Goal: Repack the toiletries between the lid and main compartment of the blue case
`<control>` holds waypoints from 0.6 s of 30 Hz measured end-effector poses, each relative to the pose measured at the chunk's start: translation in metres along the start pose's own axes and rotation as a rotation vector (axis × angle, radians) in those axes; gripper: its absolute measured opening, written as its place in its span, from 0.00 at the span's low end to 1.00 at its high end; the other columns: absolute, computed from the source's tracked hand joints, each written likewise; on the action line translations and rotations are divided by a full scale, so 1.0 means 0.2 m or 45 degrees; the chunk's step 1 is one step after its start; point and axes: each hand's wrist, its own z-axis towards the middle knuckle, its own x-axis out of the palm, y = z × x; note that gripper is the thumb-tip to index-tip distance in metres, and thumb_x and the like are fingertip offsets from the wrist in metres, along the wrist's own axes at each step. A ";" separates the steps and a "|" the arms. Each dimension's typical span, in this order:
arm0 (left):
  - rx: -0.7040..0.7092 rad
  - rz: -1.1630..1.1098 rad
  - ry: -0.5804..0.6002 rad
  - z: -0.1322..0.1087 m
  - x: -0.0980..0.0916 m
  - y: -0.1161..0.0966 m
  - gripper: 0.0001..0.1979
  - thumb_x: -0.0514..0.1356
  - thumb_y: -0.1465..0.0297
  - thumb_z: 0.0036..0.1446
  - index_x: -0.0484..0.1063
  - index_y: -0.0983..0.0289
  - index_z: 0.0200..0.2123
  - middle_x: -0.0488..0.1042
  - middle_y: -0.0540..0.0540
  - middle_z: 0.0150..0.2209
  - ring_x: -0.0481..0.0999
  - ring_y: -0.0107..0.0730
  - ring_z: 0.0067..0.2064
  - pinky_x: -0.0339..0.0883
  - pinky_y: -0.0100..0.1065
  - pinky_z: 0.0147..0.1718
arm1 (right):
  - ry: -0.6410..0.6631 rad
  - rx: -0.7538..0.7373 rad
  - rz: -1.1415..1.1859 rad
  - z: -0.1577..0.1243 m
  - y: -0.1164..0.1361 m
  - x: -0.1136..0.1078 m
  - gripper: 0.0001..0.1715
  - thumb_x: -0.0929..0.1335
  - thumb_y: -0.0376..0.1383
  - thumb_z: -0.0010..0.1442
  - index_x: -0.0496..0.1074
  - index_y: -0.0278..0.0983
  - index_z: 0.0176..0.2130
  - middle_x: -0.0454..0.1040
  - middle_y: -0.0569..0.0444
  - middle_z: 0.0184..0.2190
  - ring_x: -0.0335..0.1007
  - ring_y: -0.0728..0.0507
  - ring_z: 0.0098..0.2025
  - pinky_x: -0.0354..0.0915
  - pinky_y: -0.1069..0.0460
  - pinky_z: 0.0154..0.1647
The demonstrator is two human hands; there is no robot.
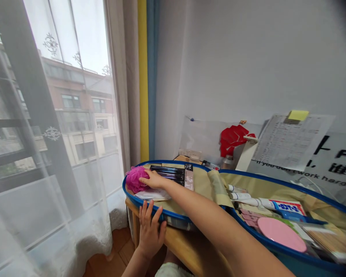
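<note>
An oval travel case (200, 168) with blue piping and a beige lining lies open on a wooden desk. My right hand (154, 179) reaches into its left half, with the fingers closed on the edge of a magenta mesh bath puff (135, 179). Beside that hand lies a pack of black pens (173, 173), and a white packet (152, 194) shows below it. My left hand (151, 227) rests with outstretched fingers against the near blue rim, holding nothing.
In the case's right half are a toothpaste box (290, 206), white tubes (239, 196), a pink oval item (281, 234) and wooden sticks (328, 238). Sheer curtains (83, 215) hang at left. The desk's wooden edge (178, 250) runs below the case. Papers (294, 142) stand behind.
</note>
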 end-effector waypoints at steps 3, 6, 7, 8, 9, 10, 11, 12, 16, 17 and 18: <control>0.005 -0.001 0.001 0.00 0.00 0.00 0.30 0.53 0.75 0.59 0.50 0.61 0.64 0.43 0.61 0.68 0.40 0.48 0.69 0.43 0.56 0.64 | 0.035 -0.011 -0.005 0.00 0.00 -0.01 0.44 0.66 0.56 0.54 0.57 0.40 0.63 0.61 0.46 0.62 0.53 0.34 0.64 0.50 0.40 0.63; 0.014 -0.006 -0.006 0.00 0.00 0.01 0.30 0.54 0.75 0.59 0.51 0.61 0.63 0.43 0.61 0.68 0.40 0.47 0.69 0.42 0.54 0.64 | 0.011 -0.012 -0.009 -0.02 0.00 -0.05 0.49 0.66 0.57 0.53 0.51 0.39 0.65 0.52 0.45 0.66 0.46 0.33 0.67 0.46 0.39 0.65; 0.020 -0.012 -0.010 0.00 0.00 0.01 0.30 0.54 0.75 0.59 0.51 0.61 0.63 0.43 0.61 0.68 0.40 0.47 0.69 0.42 0.54 0.64 | -0.004 -0.015 -0.013 -0.04 0.00 -0.08 0.51 0.66 0.58 0.53 0.50 0.38 0.66 0.50 0.44 0.67 0.44 0.33 0.68 0.46 0.39 0.65; 0.025 -0.018 -0.013 0.01 0.00 0.01 0.30 0.54 0.75 0.59 0.51 0.61 0.63 0.43 0.61 0.68 0.40 0.47 0.69 0.42 0.54 0.64 | -0.019 -0.024 -0.018 -0.07 0.00 -0.11 0.51 0.66 0.58 0.52 0.50 0.37 0.66 0.49 0.43 0.67 0.43 0.33 0.68 0.45 0.39 0.66; 0.027 -0.024 -0.016 0.01 0.00 0.01 0.30 0.54 0.75 0.59 0.51 0.61 0.64 0.43 0.61 0.68 0.40 0.46 0.69 0.41 0.54 0.64 | -0.036 -0.037 -0.024 -0.11 0.00 -0.15 0.52 0.67 0.58 0.52 0.51 0.37 0.65 0.49 0.43 0.67 0.42 0.34 0.68 0.45 0.40 0.66; 0.027 -0.029 -0.018 0.01 0.00 0.02 0.31 0.54 0.75 0.59 0.50 0.60 0.64 0.43 0.61 0.69 0.40 0.47 0.69 0.41 0.54 0.64 | -0.051 -0.056 -0.032 -0.15 -0.02 -0.19 0.51 0.67 0.57 0.52 0.53 0.37 0.65 0.50 0.44 0.67 0.43 0.35 0.68 0.45 0.41 0.66; 0.023 -0.035 -0.021 0.01 0.00 0.02 0.31 0.54 0.75 0.58 0.50 0.60 0.64 0.43 0.61 0.68 0.40 0.47 0.69 0.41 0.55 0.64 | -0.066 -0.075 -0.041 -0.21 -0.03 -0.25 0.49 0.68 0.56 0.52 0.55 0.37 0.64 0.53 0.45 0.66 0.45 0.36 0.68 0.46 0.43 0.66; 0.015 -0.039 -0.023 0.01 0.00 0.02 0.31 0.55 0.75 0.58 0.50 0.60 0.64 0.44 0.61 0.68 0.40 0.47 0.69 0.42 0.56 0.64 | -0.083 -0.088 -0.051 -0.26 -0.06 -0.31 0.47 0.68 0.55 0.52 0.57 0.38 0.63 0.55 0.46 0.65 0.49 0.38 0.67 0.47 0.44 0.66; -0.001 -0.039 -0.032 0.00 0.00 0.02 0.33 0.55 0.75 0.58 0.49 0.58 0.65 0.45 0.60 0.68 0.42 0.50 0.69 0.45 0.58 0.63 | -0.165 -0.037 -0.101 -0.55 -0.23 -0.62 0.28 0.66 0.49 0.57 0.69 0.39 0.54 0.70 0.50 0.55 0.66 0.43 0.56 0.58 0.47 0.59; -0.003 -0.037 -0.033 0.01 0.00 0.02 0.33 0.55 0.75 0.58 0.49 0.58 0.65 0.45 0.60 0.68 0.43 0.50 0.69 0.45 0.58 0.63 | -0.191 0.008 -0.117 -0.63 -0.28 -0.71 0.24 0.65 0.47 0.57 0.72 0.40 0.50 0.73 0.52 0.51 0.69 0.43 0.53 0.61 0.47 0.57; -0.001 -0.037 -0.035 0.01 -0.01 0.01 0.33 0.55 0.75 0.58 0.49 0.57 0.65 0.46 0.60 0.68 0.43 0.50 0.69 0.45 0.58 0.63 | -0.233 0.062 -0.142 -0.71 -0.34 -0.81 0.21 0.65 0.46 0.57 0.74 0.40 0.47 0.76 0.52 0.48 0.71 0.43 0.50 0.63 0.47 0.55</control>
